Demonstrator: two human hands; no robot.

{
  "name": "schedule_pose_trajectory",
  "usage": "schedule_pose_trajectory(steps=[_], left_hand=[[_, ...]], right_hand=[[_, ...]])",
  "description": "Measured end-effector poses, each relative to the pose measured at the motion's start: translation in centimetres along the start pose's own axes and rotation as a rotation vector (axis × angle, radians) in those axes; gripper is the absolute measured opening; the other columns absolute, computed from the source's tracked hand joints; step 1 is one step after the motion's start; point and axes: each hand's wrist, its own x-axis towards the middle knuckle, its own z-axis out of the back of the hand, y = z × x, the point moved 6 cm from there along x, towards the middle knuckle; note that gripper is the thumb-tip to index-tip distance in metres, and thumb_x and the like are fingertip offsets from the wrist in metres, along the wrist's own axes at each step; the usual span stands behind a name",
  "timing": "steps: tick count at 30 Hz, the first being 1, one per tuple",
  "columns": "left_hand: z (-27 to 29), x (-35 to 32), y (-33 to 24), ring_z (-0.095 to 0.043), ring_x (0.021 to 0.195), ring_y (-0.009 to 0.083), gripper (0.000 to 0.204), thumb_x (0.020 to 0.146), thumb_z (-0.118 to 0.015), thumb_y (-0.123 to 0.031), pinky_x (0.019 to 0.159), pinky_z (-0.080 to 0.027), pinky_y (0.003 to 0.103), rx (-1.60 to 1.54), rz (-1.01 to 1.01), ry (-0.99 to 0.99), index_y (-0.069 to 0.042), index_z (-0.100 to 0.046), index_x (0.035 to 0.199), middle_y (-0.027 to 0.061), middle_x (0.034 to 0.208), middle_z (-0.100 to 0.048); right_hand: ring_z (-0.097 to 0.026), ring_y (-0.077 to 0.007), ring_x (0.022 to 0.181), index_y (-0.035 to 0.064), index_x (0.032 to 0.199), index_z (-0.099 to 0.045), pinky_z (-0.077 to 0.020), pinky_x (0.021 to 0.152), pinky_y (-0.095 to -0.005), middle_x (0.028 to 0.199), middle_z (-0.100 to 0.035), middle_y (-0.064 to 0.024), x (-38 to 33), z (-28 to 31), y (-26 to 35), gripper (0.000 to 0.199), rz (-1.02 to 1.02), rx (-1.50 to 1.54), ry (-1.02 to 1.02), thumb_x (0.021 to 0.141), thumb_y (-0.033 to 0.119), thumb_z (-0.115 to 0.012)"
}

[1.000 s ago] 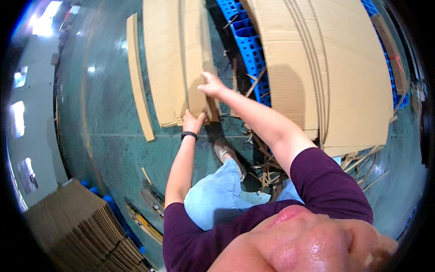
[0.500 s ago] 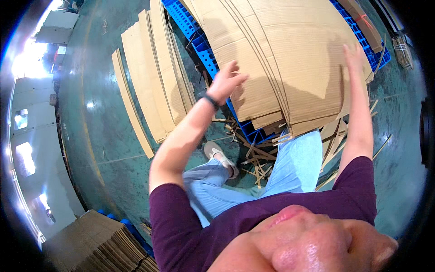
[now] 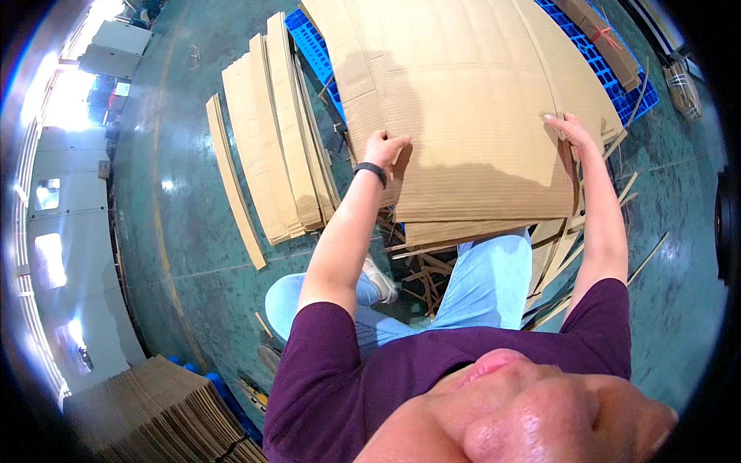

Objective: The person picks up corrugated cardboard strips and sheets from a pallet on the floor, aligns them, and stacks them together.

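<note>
A large brown cardboard sheet (image 3: 486,131) lies in front of me on top of a stack, its near edge close to my knees. My left hand (image 3: 384,150), with a dark band at the wrist, grips the sheet's left side, thumb on top and fingers mostly hidden. My right hand (image 3: 573,133) pinches the right side, thumb over the top and the other fingers curled at the edge. Under it, the border of another cardboard sheet (image 3: 463,231) shows at the near side. The blue plastic pallet (image 3: 315,52) sticks out beyond the stack on both sides.
Flat cardboard pieces (image 3: 266,154) lie stacked on the green floor to the left, beside a narrow strip (image 3: 231,185). Cardboard scraps (image 3: 423,282) litter the floor near my feet. Another cardboard stack (image 3: 154,401) stands at the lower left. A tied bundle (image 3: 682,89) rests at the far right.
Both hands, apart from each other and spread before, have closed on the sheet's sides. My right hand came nearer and leftward. The top sheet now covers the creased lines and reaches closer to me.
</note>
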Motion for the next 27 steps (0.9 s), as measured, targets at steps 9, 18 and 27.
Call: schedule_pose_trajectory(steps=[9,18,27], left_hand=[[1.7,-4.2,0.4,-0.052,0.109,0.0243,0.066,0.071,-0.073,-0.010,0.092,-0.043,0.036,0.118,-0.086,-0.065,0.003,-0.039,0.126,0.0170,0.117,-0.054],[0.8,-6.2,2.4,-0.050,0.111,0.0225,0.072,0.079,-0.065,-0.003,0.092,-0.042,0.032,-0.032,-0.226,-0.060,-0.004,-0.026,0.139,0.0149,0.126,-0.048],[2.2,-6.6,2.8,-0.031,0.127,0.0191,0.069,0.086,-0.060,-0.015,0.096,-0.037,0.032,-0.283,-0.069,0.158,-0.013,-0.021,0.143,0.0050,0.139,-0.036]], right_hand=[[-0.060,-0.0223,0.096,-0.0008,0.121,-0.048,-0.0474,0.082,-0.0338,0.109,-0.060,-0.0154,-3.6,-3.0,1.2,0.061,0.137,-0.281,-0.089,0.074,0.031,-0.072],[-0.053,-0.0189,0.108,0.0070,0.139,-0.032,-0.0427,0.092,-0.0313,0.123,-0.053,-0.0120,-6.6,-3.9,4.7,0.070,0.348,-0.079,-0.013,0.079,0.015,-0.067],[-0.053,-0.0194,0.107,0.0071,0.133,-0.044,-0.0414,0.093,-0.0300,0.118,-0.055,-0.0094,-8.5,-3.8,8.1,0.057,0.678,-0.378,-0.136,0.078,0.008,-0.062]])
